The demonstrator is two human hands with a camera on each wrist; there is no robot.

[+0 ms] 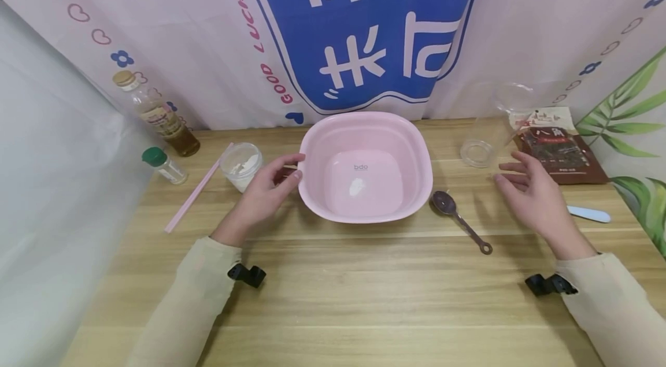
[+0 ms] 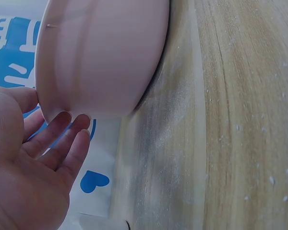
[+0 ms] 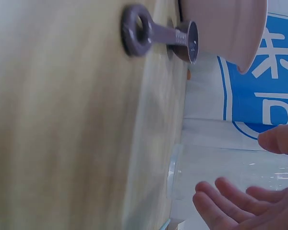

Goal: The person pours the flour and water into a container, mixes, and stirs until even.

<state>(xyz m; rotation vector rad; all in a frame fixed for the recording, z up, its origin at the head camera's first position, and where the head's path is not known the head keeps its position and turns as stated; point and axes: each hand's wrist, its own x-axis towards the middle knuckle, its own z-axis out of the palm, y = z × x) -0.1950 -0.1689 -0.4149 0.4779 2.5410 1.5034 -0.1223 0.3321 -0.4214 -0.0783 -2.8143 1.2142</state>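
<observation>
Pink basin (image 1: 364, 167) sits on the surface (image 1: 333, 297); left hand (image 1: 267, 191) touches its rim, fingers relaxed; right hand (image 1: 528, 191) hovers spread near the clear jar (image 1: 486, 136).

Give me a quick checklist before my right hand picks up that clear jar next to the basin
1. right hand free, fingers relaxed: ok.
2. clear jar within reach just ahead of the fingers, lying on its side, mouth toward you: ok.
3. Jar contents: looks empty, cannot tell for sure.
4. spoon lies beside the hand, off the reach line: ok.
5. left hand touches the pink basin rim: ok.
6. brown packet close behind the jar, may get nudged: not ok.
</observation>
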